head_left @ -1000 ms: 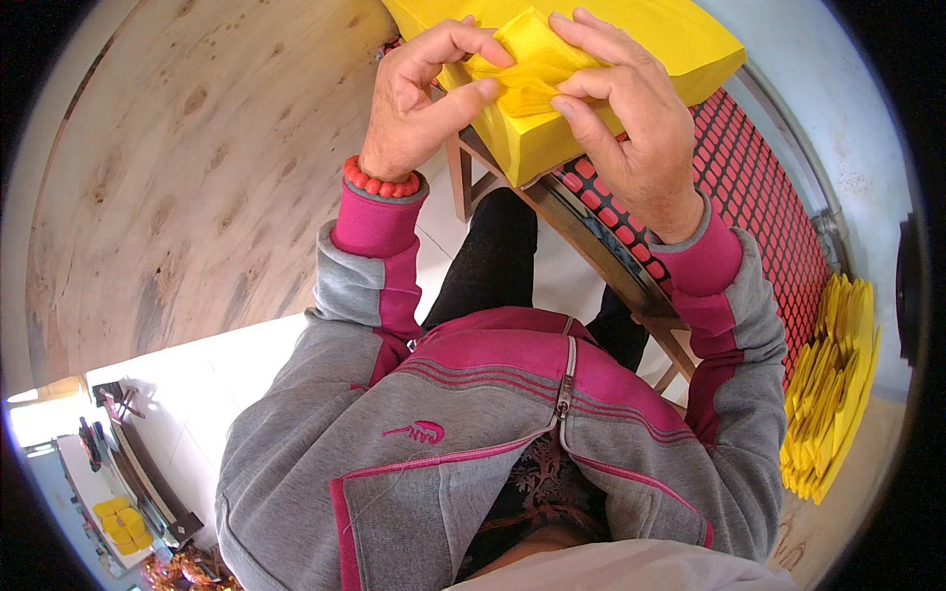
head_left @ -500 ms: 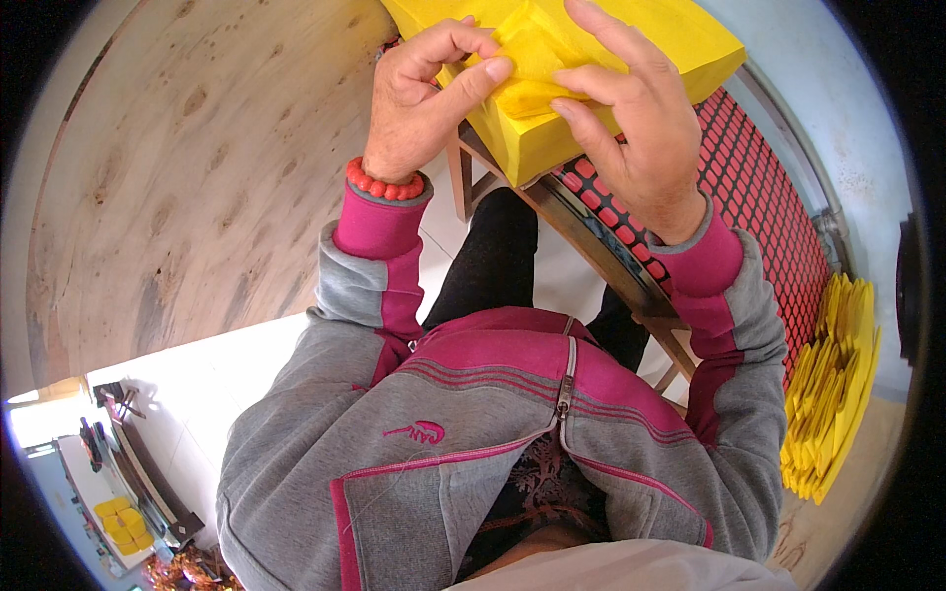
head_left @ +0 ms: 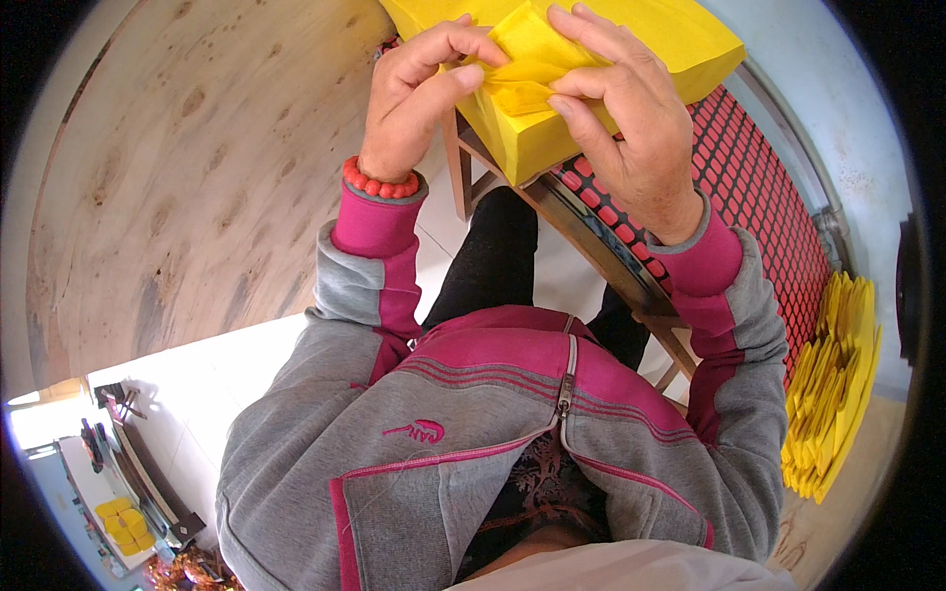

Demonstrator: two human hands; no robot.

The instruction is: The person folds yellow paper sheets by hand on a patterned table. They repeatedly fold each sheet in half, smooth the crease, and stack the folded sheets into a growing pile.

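A thin, folded yellow sheet point(head_left: 537, 41), creased and partly opened into layers, is between my two hands. My left hand point(head_left: 414, 94), with a red bead bracelet point(head_left: 380, 185) at the wrist, is closed at the sheet's left edge, forefinger at a fold and thumb just below it. My right hand point(head_left: 636, 128) pinches the lower right part between thumb and forefinger; its other fingers lie along the sheet's upper right side. Beneath is a large block-shaped yellow pile point(head_left: 680, 44); I cannot tell whether it is stacked sheets or a covered box.
The pile rests on a wooden stand point(head_left: 567, 229) beside a red-and-black patterned surface point(head_left: 744, 163). A bundle of folded yellow pieces point(head_left: 833, 389) stands at the right by the pale wall. A wooden board point(head_left: 187, 187) fills the left. Yellow blocks point(head_left: 125, 525) lie on a white surface at the lower left.
My left hand has drawn slightly left, and its thumb has slid toward the sheet's edge. The sheet's upper flap stands more open. My right fingers have shifted a little left.
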